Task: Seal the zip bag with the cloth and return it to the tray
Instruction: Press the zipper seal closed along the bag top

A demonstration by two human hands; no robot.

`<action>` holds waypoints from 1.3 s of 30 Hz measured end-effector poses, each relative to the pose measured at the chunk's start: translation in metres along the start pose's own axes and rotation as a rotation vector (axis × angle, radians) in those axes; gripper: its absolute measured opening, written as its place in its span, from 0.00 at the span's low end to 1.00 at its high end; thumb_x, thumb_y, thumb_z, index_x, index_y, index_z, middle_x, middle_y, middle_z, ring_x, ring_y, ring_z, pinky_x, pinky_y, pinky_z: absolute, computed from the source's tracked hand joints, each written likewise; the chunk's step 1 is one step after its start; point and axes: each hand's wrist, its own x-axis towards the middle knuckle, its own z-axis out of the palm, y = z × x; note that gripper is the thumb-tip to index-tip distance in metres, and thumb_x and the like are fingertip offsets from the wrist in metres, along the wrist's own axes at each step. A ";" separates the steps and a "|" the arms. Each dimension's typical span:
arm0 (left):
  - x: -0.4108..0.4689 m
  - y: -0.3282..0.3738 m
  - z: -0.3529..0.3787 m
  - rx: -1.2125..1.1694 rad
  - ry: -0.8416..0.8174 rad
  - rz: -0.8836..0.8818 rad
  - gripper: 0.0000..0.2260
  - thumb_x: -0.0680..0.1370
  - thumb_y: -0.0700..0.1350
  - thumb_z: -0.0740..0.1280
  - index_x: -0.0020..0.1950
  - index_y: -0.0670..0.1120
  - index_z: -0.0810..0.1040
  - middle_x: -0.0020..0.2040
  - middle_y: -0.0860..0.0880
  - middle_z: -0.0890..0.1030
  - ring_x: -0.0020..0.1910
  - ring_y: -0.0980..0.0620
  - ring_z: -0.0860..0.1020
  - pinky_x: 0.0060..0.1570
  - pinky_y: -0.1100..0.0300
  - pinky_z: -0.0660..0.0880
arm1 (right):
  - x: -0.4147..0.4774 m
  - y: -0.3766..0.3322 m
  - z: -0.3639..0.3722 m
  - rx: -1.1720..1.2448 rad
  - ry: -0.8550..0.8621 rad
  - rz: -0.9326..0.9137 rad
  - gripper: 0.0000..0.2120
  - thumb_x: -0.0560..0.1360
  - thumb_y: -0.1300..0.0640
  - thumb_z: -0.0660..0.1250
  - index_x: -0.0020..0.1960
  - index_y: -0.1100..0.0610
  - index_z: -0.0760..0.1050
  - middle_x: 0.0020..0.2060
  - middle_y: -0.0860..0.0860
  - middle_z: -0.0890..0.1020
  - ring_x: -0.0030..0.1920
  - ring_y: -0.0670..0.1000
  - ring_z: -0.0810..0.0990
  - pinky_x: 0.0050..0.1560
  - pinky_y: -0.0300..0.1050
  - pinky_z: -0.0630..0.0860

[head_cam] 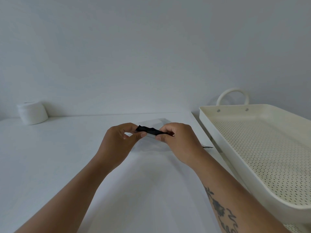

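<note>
So we are at the early part of the job, as far as we can judge: both our hands are busy with the cloth (152, 130), a dark, rolled or bunched strip held just above the white table (50, 157) near the middle of the view. Our left hand (121, 140) pinches the cloth's left end between thumb and forefinger, and our right hand (178, 140) is curled around its right end, thumb underneath. The zip bag (151, 122) is clear and hard to make out; we see a pale, glassy outline lying on the table behind and under the cloth, toward twelve o'clock of our hands, and something clear also shows just below the cloth between our thumbs. Whether the cloth is already partly inside the bag's mouth or only held over it, we cannot tell. What we can say is that the bag does not look closed yet, and it is certainly not on the tray (218, 132), which stands well apart at three o'clock with its perforated floor bare. A white roll (32, 112) sits far off at ten o'clock, out of the way. Left to do, in our reckoning: get the cloth fully in, press the zip shut along its length, then carry the bag over to the tray.
</note>
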 end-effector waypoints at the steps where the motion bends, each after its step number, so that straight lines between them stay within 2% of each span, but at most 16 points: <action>1: 0.000 0.000 0.000 0.009 -0.005 -0.002 0.05 0.75 0.47 0.72 0.40 0.55 0.83 0.22 0.62 0.73 0.18 0.57 0.59 0.20 0.72 0.55 | 0.000 0.000 0.000 -0.005 -0.002 -0.006 0.05 0.72 0.54 0.71 0.38 0.48 0.79 0.27 0.43 0.73 0.28 0.43 0.67 0.33 0.42 0.64; 4: 0.001 -0.002 0.000 0.081 -0.013 0.011 0.04 0.76 0.49 0.71 0.41 0.57 0.82 0.30 0.64 0.78 0.21 0.56 0.65 0.22 0.71 0.62 | 0.000 0.001 0.002 -0.026 -0.008 -0.018 0.07 0.73 0.54 0.70 0.37 0.48 0.77 0.26 0.43 0.72 0.28 0.43 0.66 0.32 0.42 0.64; 7: 0.001 -0.004 -0.001 0.166 -0.019 0.049 0.03 0.75 0.50 0.70 0.43 0.59 0.80 0.43 0.64 0.81 0.36 0.60 0.77 0.34 0.71 0.69 | 0.000 0.001 0.003 -0.037 -0.001 -0.017 0.07 0.72 0.54 0.71 0.36 0.49 0.77 0.26 0.43 0.71 0.27 0.43 0.66 0.32 0.41 0.63; 9: 0.001 -0.004 -0.001 0.194 -0.025 0.093 0.03 0.73 0.51 0.72 0.44 0.58 0.80 0.44 0.63 0.82 0.45 0.61 0.78 0.41 0.68 0.70 | 0.000 0.000 0.002 -0.028 0.003 -0.022 0.06 0.72 0.54 0.72 0.36 0.49 0.78 0.26 0.41 0.73 0.27 0.43 0.67 0.32 0.41 0.62; 11: 0.002 -0.005 -0.002 0.186 -0.017 0.103 0.07 0.71 0.51 0.75 0.45 0.57 0.79 0.45 0.63 0.82 0.48 0.61 0.78 0.44 0.64 0.72 | 0.000 -0.001 0.002 -0.025 0.005 -0.037 0.06 0.71 0.54 0.72 0.37 0.50 0.79 0.27 0.39 0.74 0.27 0.43 0.67 0.31 0.39 0.62; 14: 0.004 -0.006 -0.004 0.150 0.000 0.110 0.05 0.72 0.51 0.74 0.45 0.58 0.81 0.44 0.64 0.83 0.45 0.63 0.79 0.44 0.62 0.73 | -0.001 -0.002 0.002 -0.019 0.010 -0.066 0.05 0.72 0.55 0.72 0.37 0.50 0.79 0.28 0.37 0.75 0.28 0.42 0.69 0.29 0.35 0.60; 21: 0.001 0.001 -0.006 0.143 -0.003 0.139 0.05 0.72 0.49 0.74 0.40 0.60 0.82 0.37 0.65 0.82 0.36 0.65 0.77 0.37 0.78 0.67 | -0.002 0.000 0.001 -0.004 0.004 -0.076 0.04 0.73 0.55 0.72 0.39 0.49 0.80 0.31 0.39 0.77 0.31 0.41 0.72 0.34 0.38 0.65; 24: 0.002 -0.002 -0.005 0.137 0.034 0.067 0.05 0.71 0.48 0.75 0.37 0.56 0.82 0.31 0.65 0.79 0.29 0.63 0.72 0.28 0.76 0.65 | -0.002 0.000 0.003 0.018 -0.030 -0.034 0.03 0.73 0.54 0.72 0.44 0.46 0.81 0.35 0.40 0.79 0.35 0.41 0.75 0.38 0.40 0.71; 26: 0.002 -0.003 -0.005 0.124 0.038 0.045 0.04 0.71 0.49 0.75 0.36 0.54 0.82 0.30 0.61 0.78 0.25 0.61 0.69 0.24 0.74 0.63 | -0.003 0.000 0.004 0.037 -0.043 -0.004 0.08 0.73 0.53 0.72 0.52 0.45 0.81 0.40 0.41 0.80 0.41 0.41 0.78 0.46 0.41 0.75; 28: 0.002 -0.005 -0.005 0.126 0.027 0.049 0.04 0.70 0.49 0.76 0.36 0.55 0.83 0.29 0.60 0.78 0.23 0.60 0.68 0.22 0.73 0.62 | -0.003 0.000 0.003 -0.028 -0.062 -0.021 0.04 0.74 0.53 0.71 0.48 0.49 0.82 0.40 0.45 0.81 0.40 0.46 0.78 0.44 0.45 0.74; 30: 0.003 -0.006 -0.007 0.149 -0.024 0.053 0.04 0.69 0.51 0.76 0.37 0.57 0.82 0.32 0.63 0.80 0.27 0.62 0.72 0.26 0.75 0.65 | -0.003 -0.001 0.001 -0.092 -0.081 -0.046 0.05 0.75 0.54 0.69 0.42 0.54 0.81 0.38 0.51 0.80 0.39 0.51 0.76 0.40 0.48 0.72; 31: 0.004 -0.008 -0.008 0.166 -0.074 0.059 0.05 0.69 0.52 0.77 0.40 0.58 0.82 0.36 0.65 0.81 0.34 0.63 0.76 0.32 0.76 0.68 | -0.002 0.000 0.000 -0.100 -0.090 -0.048 0.06 0.75 0.54 0.69 0.41 0.55 0.80 0.37 0.52 0.79 0.38 0.51 0.75 0.39 0.48 0.71; 34: 0.005 -0.014 -0.013 0.237 -0.253 0.080 0.17 0.67 0.53 0.78 0.53 0.63 0.79 0.50 0.70 0.80 0.52 0.71 0.74 0.46 0.80 0.67 | -0.002 0.002 -0.007 -0.073 -0.126 -0.023 0.10 0.75 0.55 0.70 0.36 0.55 0.77 0.30 0.51 0.73 0.30 0.46 0.66 0.32 0.41 0.62; 36: 0.004 -0.024 -0.013 0.328 -0.288 0.090 0.16 0.70 0.49 0.76 0.53 0.64 0.78 0.48 0.75 0.78 0.50 0.75 0.73 0.45 0.82 0.65 | -0.002 0.004 -0.010 -0.041 -0.166 0.009 0.12 0.75 0.55 0.70 0.33 0.52 0.75 0.26 0.45 0.68 0.27 0.44 0.63 0.28 0.36 0.59; 38: 0.002 -0.030 -0.011 0.439 -0.267 0.060 0.09 0.74 0.47 0.73 0.49 0.60 0.79 0.43 0.65 0.79 0.44 0.66 0.75 0.42 0.80 0.65 | -0.002 0.007 -0.013 -0.019 -0.180 0.028 0.11 0.75 0.55 0.70 0.34 0.50 0.77 0.23 0.43 0.67 0.26 0.43 0.63 0.26 0.33 0.60; 39: 0.002 -0.033 -0.010 0.468 -0.256 0.037 0.08 0.76 0.46 0.71 0.43 0.61 0.79 0.39 0.57 0.78 0.40 0.58 0.74 0.39 0.76 0.65 | -0.002 0.009 -0.013 -0.016 -0.180 0.033 0.09 0.75 0.54 0.70 0.36 0.51 0.78 0.23 0.43 0.68 0.26 0.43 0.64 0.27 0.33 0.60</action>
